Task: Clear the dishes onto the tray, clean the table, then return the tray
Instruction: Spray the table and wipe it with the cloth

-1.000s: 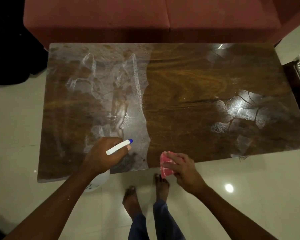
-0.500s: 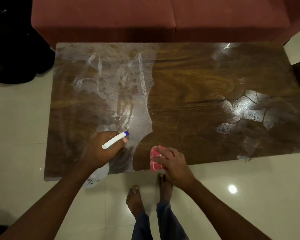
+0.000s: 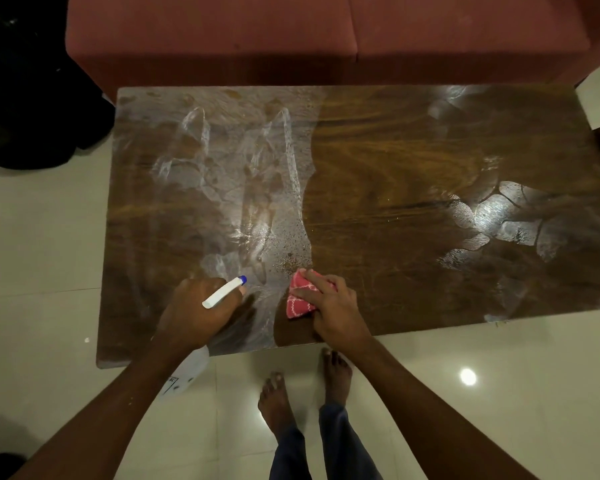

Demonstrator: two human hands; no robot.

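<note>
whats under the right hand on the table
A folded pink cloth with a white pattern on the wooden table. The right hand covers its right part, hiding its full shape.

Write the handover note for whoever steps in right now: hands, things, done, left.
Left hand: grips the spray bottle, nozzle over the table's near-left part.
Right hand: fingers flat on the pink cloth, pressing it to the table near the front edge.
Done: no dishes on the table; spray film covers its left half, with wet patches at the right.
Left: wipe the whole top, then return the tray, which is out of view.
</note>
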